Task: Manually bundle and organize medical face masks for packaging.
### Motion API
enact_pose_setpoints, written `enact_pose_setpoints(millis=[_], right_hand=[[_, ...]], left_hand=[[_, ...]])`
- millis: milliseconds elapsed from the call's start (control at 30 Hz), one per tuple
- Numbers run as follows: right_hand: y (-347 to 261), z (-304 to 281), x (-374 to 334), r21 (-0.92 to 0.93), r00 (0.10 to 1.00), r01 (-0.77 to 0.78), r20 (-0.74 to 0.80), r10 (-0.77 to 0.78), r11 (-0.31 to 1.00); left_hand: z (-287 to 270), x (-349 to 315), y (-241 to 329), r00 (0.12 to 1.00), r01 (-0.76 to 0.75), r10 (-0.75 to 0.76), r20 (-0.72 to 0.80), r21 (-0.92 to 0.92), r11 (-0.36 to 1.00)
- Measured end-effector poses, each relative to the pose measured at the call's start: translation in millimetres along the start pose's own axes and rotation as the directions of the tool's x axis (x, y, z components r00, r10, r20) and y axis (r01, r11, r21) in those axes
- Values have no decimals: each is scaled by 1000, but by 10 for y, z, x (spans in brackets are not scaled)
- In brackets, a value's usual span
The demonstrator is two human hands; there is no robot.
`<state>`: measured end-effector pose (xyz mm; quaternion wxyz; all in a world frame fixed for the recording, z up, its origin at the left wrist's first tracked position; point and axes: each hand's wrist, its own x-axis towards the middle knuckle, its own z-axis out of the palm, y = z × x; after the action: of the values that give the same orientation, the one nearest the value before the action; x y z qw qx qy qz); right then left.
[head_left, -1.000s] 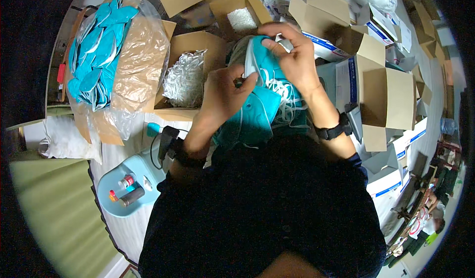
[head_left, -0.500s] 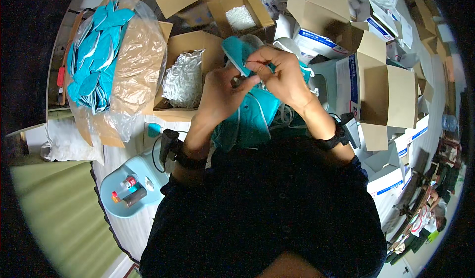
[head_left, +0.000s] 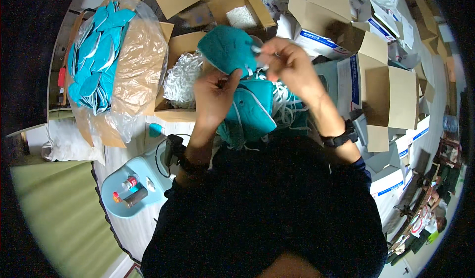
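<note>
My left hand (head_left: 215,92) pinches the lower edge of a teal cup-shaped face mask (head_left: 226,50), spread open above my lap. At the mask's right edge my right hand (head_left: 289,62) has its fingers drawn together, smeared by motion. A short white strap (head_left: 256,49) shows between those fingers and the mask; its exact hold is blurred. Below the hands, more teal masks (head_left: 253,110) lie in a pile on my lap. White straps (head_left: 286,102) trail loosely at the pile's right side.
A carton (head_left: 185,114) with white elastic loops stands left of my hands; another holds small white pieces (head_left: 241,17). Further left, a plastic-lined carton is heaped with teal masks (head_left: 101,45). Open cartons (head_left: 378,95) crowd the right. A pale blue stool (head_left: 111,199) carries bottles.
The mask has turned and opened out, showing its broad teal face. My right hand has shifted right, away from my left, which stays at the mask's lower edge.
</note>
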<state>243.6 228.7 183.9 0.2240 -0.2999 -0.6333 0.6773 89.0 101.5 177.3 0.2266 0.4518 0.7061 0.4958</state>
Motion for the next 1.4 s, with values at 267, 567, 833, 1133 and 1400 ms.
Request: enact_pose_setpoints(millis=[267, 567, 833, 1133, 1400], right_hand=[[250, 216, -48, -276, 984, 176, 19, -178, 945], [173, -181, -42, -285, 977, 158, -94, -192, 945], [-11, -165, -49, -55, 924, 375, -66, -378, 926], [44, -111, 89, -34, 972, 234, -2, -234, 972], [4, 345, -113, -234, 929, 290, -163, -332, 928]], left_hand=[[23, -43, 142, 1000, -2, 3, -25, 40, 999], [-335, -204, 69, 985, 167, -174, 22, -403, 900], [-362, -111, 272, 775, 577, -302, 555, -428, 695], [-345, 12, 455, 960, -74, 22, 280, 177, 981], [-120, -4, 205, 980, -165, 136, 148, 207, 964]])
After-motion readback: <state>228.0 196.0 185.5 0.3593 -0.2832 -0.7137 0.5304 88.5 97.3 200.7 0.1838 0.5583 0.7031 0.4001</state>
